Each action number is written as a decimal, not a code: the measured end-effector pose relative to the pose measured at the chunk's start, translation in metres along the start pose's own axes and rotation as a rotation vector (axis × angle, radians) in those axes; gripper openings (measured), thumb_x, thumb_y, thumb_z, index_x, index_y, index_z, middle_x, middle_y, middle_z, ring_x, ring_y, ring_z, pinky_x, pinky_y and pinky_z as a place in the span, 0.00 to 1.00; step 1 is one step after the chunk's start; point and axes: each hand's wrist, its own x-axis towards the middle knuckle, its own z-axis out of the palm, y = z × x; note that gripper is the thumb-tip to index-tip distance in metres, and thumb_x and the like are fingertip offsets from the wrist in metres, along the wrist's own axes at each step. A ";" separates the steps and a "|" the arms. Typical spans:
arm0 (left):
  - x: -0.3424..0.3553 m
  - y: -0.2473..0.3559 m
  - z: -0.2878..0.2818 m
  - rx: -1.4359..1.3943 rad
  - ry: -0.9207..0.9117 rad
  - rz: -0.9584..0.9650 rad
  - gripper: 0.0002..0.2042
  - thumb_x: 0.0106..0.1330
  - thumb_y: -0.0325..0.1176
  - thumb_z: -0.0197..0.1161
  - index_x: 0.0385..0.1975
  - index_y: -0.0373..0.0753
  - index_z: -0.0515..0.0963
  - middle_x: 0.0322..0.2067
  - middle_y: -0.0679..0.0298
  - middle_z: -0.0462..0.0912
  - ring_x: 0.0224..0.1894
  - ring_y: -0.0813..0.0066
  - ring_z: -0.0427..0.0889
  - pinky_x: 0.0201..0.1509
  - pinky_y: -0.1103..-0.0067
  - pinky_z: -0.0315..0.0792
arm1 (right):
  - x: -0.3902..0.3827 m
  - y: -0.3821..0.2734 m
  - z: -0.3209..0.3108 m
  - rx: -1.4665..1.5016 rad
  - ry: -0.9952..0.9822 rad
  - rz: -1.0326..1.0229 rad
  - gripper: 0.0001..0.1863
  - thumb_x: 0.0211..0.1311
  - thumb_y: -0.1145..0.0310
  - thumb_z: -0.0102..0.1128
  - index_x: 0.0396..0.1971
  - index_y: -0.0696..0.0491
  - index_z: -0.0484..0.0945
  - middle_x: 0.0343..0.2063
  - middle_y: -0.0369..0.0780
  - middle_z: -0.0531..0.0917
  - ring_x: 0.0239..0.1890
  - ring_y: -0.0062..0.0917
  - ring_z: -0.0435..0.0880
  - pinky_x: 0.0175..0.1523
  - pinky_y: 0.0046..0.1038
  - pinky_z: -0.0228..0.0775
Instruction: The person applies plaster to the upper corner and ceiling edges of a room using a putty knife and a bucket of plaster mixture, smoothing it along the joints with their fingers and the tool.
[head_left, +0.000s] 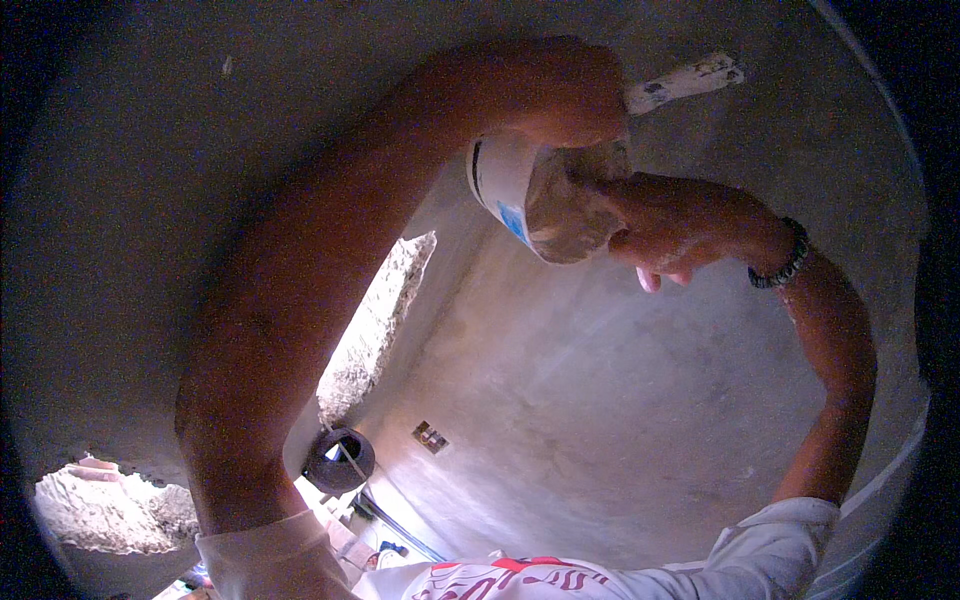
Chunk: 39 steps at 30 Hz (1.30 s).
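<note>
Head view: what are those hands up to?

"Left hand (585, 92) looks closed on a smeared flat tool (690, 82). Right hand (690, 225) curls at the mouth of a tilted white tub (505, 185), just below the left; I can't tell whether it grips."

"Farther out?"

"Dark bracelet (786, 258), grey plastered surface (620, 370), black round thing (355, 470) lower left."

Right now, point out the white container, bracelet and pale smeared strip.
White container (503, 180): head view, outer side wall.
Bracelet (797, 259): head view, the dark band.
Pale smeared strip (685, 85): head view, flat face.
</note>
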 end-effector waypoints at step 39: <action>-0.015 0.010 -0.034 -0.344 0.015 -0.178 0.16 0.60 0.41 0.56 0.37 0.33 0.78 0.32 0.48 0.81 0.33 0.51 0.82 0.37 0.63 0.74 | -0.016 0.063 0.009 1.574 0.458 -1.478 0.32 0.55 0.71 0.48 0.63 0.44 0.57 0.30 0.44 0.80 0.16 0.22 0.73 0.20 0.25 0.70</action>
